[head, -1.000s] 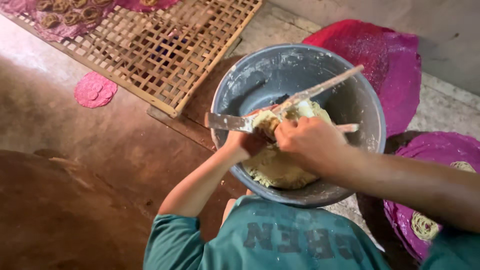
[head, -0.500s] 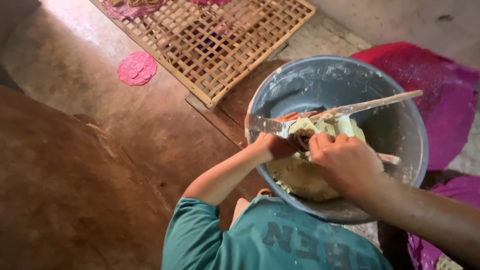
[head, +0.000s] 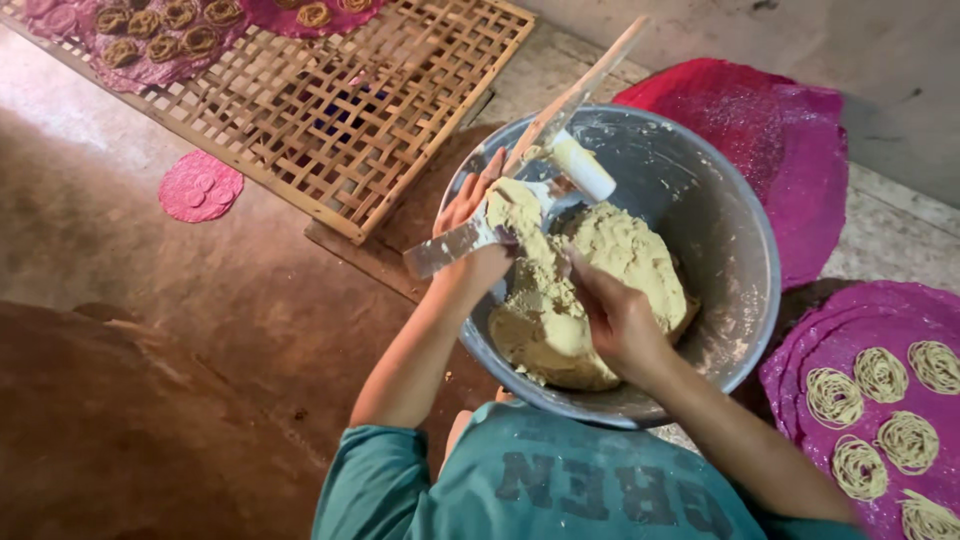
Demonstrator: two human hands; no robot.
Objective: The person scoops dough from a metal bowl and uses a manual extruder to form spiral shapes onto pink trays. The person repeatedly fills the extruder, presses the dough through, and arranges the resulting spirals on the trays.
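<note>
Head view: a person sits over a grey metal bowl (head: 745, 260) holding a large mass of pale yellow dough (head: 590, 290).

Step in hand, as judged: loading dough from the bowl onto or into a hand tool.
- The left hand (head: 470, 235) is at the bowl's near-left rim, fingers partly spread and raised. It supports a flat metal blade (head: 440, 250) that sticks out over the rim. A lump of dough rests against the palm.
- The right hand (head: 610, 310) is in the bowl, fingers curled and pressing into the dough. Whether it pinches off a piece cannot be told.
- A wooden stick (head: 590, 85) slants up from the bowl towards the back. A white cylinder (head: 583, 167) sits beside it, above the dough.

Next move, as judged: it calls for a firm hold on the blade while the right hand parts a portion cleanly. The dough looks soft and sticky, so it may cling to the fingers.

Surroundings:
- Bamboo lattice tray (head: 330, 100), behind the bowl to the left, carries a purple cloth with brown coils (head: 160, 25).
- Small pink disc (head: 200, 187) on the floor.
- Magenta mat (head: 760, 120) behind the bowl.
- Purple mat (head: 850, 330) at right, with pale noodle spirals (head: 880, 405).

Packages, labels, signs: no packages or signs are visible. The only lettering is a dark print on the person's teal shirt (head: 560, 480).
</note>
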